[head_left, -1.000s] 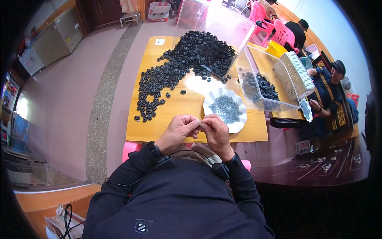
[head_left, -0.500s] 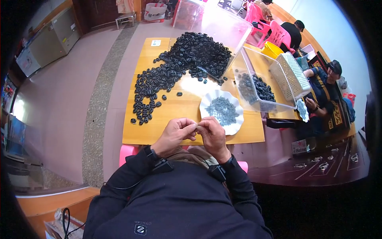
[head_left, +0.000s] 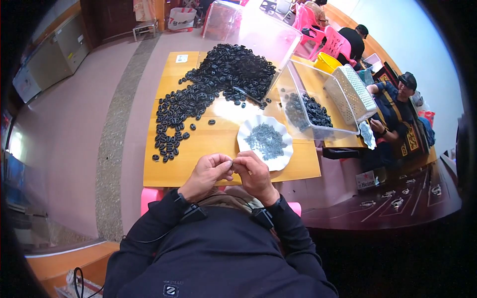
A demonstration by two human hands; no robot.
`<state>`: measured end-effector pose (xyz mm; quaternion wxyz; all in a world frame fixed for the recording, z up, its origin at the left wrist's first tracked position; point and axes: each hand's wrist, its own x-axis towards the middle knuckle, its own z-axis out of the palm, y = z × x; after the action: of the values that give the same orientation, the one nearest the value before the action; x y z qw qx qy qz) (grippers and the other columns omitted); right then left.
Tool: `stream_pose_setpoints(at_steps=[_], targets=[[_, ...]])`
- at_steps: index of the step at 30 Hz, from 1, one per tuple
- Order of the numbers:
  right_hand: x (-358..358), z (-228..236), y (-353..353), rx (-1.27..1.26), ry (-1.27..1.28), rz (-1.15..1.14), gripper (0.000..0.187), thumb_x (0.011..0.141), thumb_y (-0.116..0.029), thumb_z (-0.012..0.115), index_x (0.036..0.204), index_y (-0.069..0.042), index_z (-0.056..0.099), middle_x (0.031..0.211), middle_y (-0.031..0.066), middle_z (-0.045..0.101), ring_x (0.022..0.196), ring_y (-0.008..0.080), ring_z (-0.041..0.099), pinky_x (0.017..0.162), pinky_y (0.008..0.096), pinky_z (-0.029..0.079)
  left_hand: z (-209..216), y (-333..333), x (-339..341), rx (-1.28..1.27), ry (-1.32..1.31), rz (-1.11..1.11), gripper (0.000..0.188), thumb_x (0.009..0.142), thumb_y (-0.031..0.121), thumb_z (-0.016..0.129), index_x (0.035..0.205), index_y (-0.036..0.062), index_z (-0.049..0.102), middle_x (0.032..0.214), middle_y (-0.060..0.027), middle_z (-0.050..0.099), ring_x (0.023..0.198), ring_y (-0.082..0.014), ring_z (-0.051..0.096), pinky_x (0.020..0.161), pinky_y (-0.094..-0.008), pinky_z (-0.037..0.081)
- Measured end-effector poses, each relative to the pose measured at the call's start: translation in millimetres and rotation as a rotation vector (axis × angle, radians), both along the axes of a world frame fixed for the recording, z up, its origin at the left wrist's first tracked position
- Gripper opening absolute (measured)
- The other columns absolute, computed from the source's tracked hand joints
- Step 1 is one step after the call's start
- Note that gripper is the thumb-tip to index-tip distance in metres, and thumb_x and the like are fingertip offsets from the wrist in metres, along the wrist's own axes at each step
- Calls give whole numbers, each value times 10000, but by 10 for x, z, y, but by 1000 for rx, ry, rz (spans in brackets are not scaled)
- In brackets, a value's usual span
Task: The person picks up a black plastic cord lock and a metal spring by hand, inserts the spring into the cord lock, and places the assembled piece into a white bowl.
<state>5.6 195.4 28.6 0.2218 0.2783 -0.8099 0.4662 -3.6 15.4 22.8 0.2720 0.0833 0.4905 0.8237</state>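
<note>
Could easily lose the small dark piece (head_left: 232,164), gripped apparently by fingertips alone and too small to identify. Could also bump the white scalloped plate (head_left: 281,165) and scatter the grey bits (head_left: 267,141), given a right hand (head_left: 254,175) overlapping the rim in this view; hard to tell if touching. Closed in a pinch on both sides, thumb against forefinger, on that same piece: between left hand (head_left: 208,174) and right, near the table's (head_left: 208,149) front edge. Well beyond: loose black ovals (head_left: 238,64).
</note>
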Motion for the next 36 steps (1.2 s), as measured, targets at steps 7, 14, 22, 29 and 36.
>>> stream_pose_setpoints(at_steps=[7,14,22,29,36], targets=[[21,5,-6,83,107,-36,148,775,52,691,894,18,610,859,141,610,701,270,626,585,313,511,-15,0,15,-18,34,16,143,983,130,539,1011,0,591,879,-14,608,774,-70,589,723,-225,523],[42,36,-40,-11,0,-8,146,783,68,669,900,19,597,855,144,605,715,279,621,606,325,505,-34,14,19,-43,79,29,144,985,115,525,1014,-9,591,864,-21,609,768,-77,591,726,-237,530],[19,-49,-45,35,12,-33,185,798,76,642,967,27,586,855,155,608,748,295,628,624,341,508,-95,23,1,-122,199,77,139,977,102,541,1012,-24,588,867,-31,614,744,-84,597,719,-229,532],[65,89,-18,179,89,-23,272,778,76,641,1041,14,609,896,157,632,802,309,650,661,351,539,7,24,33,-285,314,125,110,962,72,549,984,-28,591,838,-35,622,740,-94,601,679,-228,506],[131,179,13,451,204,-43,307,756,-28,631,1062,-2,614,866,125,632,740,258,647,603,344,544,79,35,104,-432,369,129,97,945,44,547,974,-37,594,826,-41,623,738,-98,589,669,-233,496]])
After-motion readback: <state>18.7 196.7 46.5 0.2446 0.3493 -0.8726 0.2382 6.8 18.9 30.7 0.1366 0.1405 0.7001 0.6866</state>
